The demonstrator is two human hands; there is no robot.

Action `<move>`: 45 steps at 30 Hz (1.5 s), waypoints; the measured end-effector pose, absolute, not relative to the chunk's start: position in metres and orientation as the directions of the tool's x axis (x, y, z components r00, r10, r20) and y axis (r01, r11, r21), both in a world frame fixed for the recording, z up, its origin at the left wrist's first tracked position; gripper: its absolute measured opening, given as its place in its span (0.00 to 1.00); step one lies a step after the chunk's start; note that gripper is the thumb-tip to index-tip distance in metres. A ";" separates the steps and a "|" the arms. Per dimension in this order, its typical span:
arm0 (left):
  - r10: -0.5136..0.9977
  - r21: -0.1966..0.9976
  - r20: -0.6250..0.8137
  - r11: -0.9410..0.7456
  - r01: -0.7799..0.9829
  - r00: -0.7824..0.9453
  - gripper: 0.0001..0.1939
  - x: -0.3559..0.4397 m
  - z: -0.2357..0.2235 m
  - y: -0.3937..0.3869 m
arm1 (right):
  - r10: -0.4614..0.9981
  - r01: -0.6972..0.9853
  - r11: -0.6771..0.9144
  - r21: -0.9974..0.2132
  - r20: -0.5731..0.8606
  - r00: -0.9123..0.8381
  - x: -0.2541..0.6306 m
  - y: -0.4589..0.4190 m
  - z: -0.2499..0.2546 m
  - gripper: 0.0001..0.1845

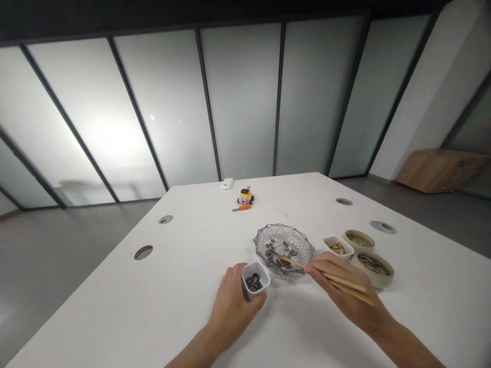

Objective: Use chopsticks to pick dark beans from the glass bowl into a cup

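Note:
My left hand (pixel 235 301) is wrapped round a small white square cup (pixel 265 278) that holds several dark brown seeds or beans (pixel 253 282). In my right hand (pixel 339 286) is a pair of wooden chopsticks (pixel 351 289), their tips down in a clear glass bowl (pixel 305 240) with a scalloped rim. Dark seeds (pixel 286 249) lie scattered in that bowl, thickest near the chopstick tips. Whether a seed is pinched between the tips I cannot tell. The cup stands close to the bowl's near left side.
Right of the glass bowl stand a white dish (pixel 349 249) of tan pieces and two cream bowls, a far one (pixel 370 243) and a near one (pixel 383 280) with striped seeds. Farther back lie a toy screwdriver (pixel 244 207), a yellow toy vehicle (pixel 246 196) and a white box-like device (pixel 227 184).

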State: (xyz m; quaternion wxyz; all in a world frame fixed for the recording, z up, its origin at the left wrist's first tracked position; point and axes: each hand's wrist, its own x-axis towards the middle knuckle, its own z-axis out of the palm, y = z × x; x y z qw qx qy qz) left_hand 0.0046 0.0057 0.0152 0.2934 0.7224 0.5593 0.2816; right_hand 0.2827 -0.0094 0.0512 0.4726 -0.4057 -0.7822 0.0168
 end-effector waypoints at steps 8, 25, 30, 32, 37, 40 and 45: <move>0.971 0.747 0.091 -0.214 0.629 0.223 0.15 0.003 0.014 0.005 | 0.597 0.625 0.699 -0.348 0.765 -0.242 0.282 -0.009 0.052 0.09; 0.969 0.751 0.099 -0.222 0.622 0.225 0.15 0.004 0.011 0.007 | 0.610 0.659 0.666 -0.350 0.764 -0.211 0.285 -0.012 0.056 0.12; 0.969 0.759 0.102 -0.223 0.612 0.227 0.16 0.003 0.011 0.007 | 0.624 0.656 0.663 -0.360 0.750 -0.219 0.287 -0.011 0.054 0.12; 0.968 0.759 0.102 -0.224 0.612 0.227 0.16 0.003 0.011 0.007 | 0.630 0.656 0.661 -0.363 0.744 -0.223 0.287 -0.011 0.054 0.12; 0.969 0.745 0.102 -0.223 0.628 0.223 0.15 0.003 0.011 0.006 | 0.636 0.640 0.671 -0.374 0.734 -0.237 0.288 -0.011 0.052 0.10; 0.969 0.741 0.099 -0.224 0.633 0.227 0.15 0.003 0.011 0.006 | 0.637 0.629 0.679 -0.380 0.731 -0.246 0.288 -0.010 0.053 0.10; 0.968 0.747 0.100 -0.224 0.626 0.228 0.15 0.004 0.013 0.006 | 0.625 0.611 0.696 -0.377 0.737 -0.256 0.286 -0.011 0.057 0.10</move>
